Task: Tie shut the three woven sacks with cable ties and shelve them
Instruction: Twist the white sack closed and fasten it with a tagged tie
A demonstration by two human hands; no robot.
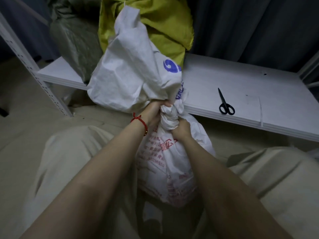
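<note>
I read this as a storeroom, not a living space. A white steel rack upright (37,78) punched with rows of slots slants up at 10 o'clock, and its low white shelf board (269,83) runs from 10 to 3. Stuffed sacks sit on it: a grey-green sack (72,37) at 11, a yellow sack (164,19) at 12. A dark curtain (241,23) hangs behind at 1.
</note>
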